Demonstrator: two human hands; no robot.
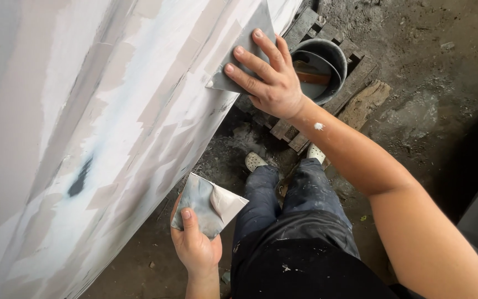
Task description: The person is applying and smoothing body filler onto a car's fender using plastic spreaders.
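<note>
Looked for packages, labels, signs or screens here and there weren't any in view, nothing printed or boxed anywhere.

Only 1 view here — the head camera, worn high on the person and tilted steeply down along the plastered wall. The wall fills the frame's left half at close range; right of the wall lies the dirt floor, farther off — the person's own legs below.
</note>
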